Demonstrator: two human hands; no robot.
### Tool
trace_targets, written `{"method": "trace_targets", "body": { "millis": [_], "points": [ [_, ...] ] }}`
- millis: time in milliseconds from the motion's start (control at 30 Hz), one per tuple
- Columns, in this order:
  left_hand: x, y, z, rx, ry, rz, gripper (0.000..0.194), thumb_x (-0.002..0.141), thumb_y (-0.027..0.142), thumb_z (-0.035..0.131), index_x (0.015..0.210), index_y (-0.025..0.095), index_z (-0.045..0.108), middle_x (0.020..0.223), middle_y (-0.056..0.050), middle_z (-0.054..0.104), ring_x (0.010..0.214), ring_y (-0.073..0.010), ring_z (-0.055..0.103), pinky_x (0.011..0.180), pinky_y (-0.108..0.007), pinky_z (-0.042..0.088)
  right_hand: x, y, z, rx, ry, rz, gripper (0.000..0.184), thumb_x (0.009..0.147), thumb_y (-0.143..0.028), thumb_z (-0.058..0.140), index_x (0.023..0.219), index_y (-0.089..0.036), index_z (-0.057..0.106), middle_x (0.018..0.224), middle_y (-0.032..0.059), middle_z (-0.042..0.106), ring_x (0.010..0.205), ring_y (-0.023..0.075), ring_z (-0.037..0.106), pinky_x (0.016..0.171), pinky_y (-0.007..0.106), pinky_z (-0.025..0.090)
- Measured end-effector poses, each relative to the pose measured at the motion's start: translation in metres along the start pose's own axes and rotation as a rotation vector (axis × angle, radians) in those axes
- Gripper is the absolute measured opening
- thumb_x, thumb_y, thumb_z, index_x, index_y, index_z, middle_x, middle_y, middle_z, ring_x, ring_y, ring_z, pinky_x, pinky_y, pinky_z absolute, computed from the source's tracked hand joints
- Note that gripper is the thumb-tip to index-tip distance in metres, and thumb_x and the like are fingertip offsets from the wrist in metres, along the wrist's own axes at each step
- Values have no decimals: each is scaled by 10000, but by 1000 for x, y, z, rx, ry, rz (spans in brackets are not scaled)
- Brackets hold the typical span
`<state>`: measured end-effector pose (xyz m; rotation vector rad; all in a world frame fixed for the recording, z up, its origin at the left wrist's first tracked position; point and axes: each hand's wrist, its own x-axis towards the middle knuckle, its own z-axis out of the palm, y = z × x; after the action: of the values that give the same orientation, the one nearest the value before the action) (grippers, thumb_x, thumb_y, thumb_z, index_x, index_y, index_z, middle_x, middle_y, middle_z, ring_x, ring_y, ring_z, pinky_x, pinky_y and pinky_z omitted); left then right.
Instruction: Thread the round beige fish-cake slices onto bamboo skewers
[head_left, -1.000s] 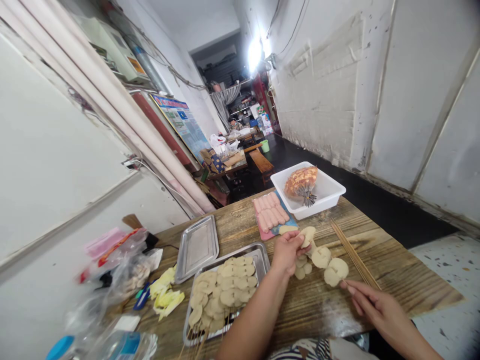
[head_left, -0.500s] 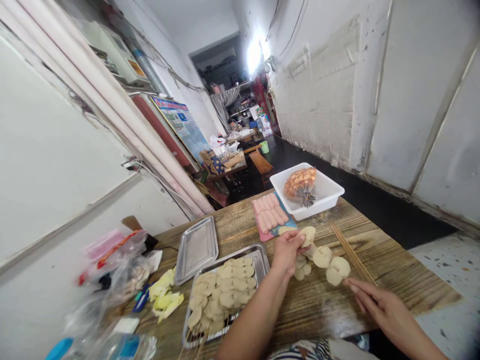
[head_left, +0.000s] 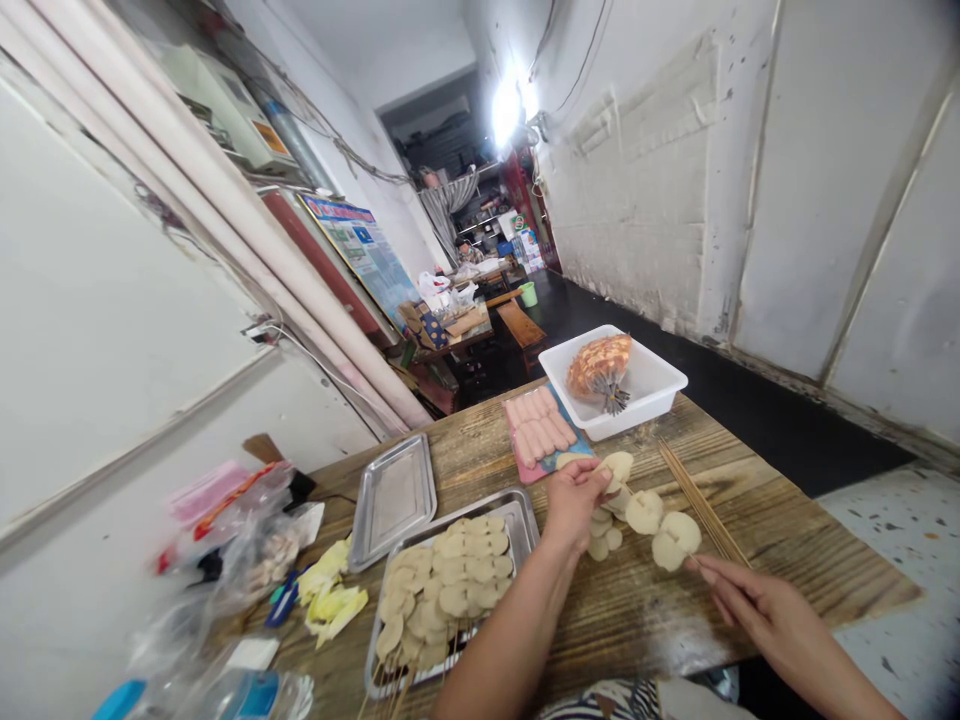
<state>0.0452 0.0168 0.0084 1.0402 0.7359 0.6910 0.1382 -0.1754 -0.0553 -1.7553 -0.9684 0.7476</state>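
Observation:
My left hand [head_left: 574, 500] is closed on a pale round food slice [head_left: 619, 467] at the top of a skewer. Two more slices [head_left: 664, 528] are threaded on that skewer below it. My right hand [head_left: 757, 603] pinches the lower end of the skewer, fingers pressed together. Loose slices [head_left: 604, 535] lie on the wooden table [head_left: 660, 610] under my left hand. A bundle of bare bamboo skewers [head_left: 701, 500] lies just right of the slices.
A metal tray [head_left: 525, 515] holds several finished skewers; an empty metal tray [head_left: 394, 495] sits behind it. A sausage pack [head_left: 538, 432] and a white tub [head_left: 652, 385] with fanned skewers stand farther back. Plastic bags and wrappers [head_left: 247, 540] crowd the left.

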Motion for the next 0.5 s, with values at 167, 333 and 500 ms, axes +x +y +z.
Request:
{"method": "trace_targets", "body": {
  "millis": [167,333,500],
  "points": [
    [0,2,1,-38,-13,-27,403,500,285,773,816,111,594,755,-49,644,618,-119,592,660,-284,503,3,-7,4,33,17,7,462,822,-470,419,1055,-150,659,521,-7,516,516,169,486,516,261,406],
    [1,4,0,-53,-15,-48,392,480,275,781,787,112,601,766,-55,639,632,-129,595,663,-293,503,3,-11,9,49,42,14,484,811,-465,415,1038,-111,654,512,-11,499,502,163,482,512,257,402],
    [0,-2,2,-52,11,-68,386,483,277,776,782,107,602,717,-46,627,617,-127,586,584,-253,482,5,-6,14,60,80,3,481,807,-467,443,1048,-101,641,543,0,530,529,169,509,524,251,410]
  ]
}}
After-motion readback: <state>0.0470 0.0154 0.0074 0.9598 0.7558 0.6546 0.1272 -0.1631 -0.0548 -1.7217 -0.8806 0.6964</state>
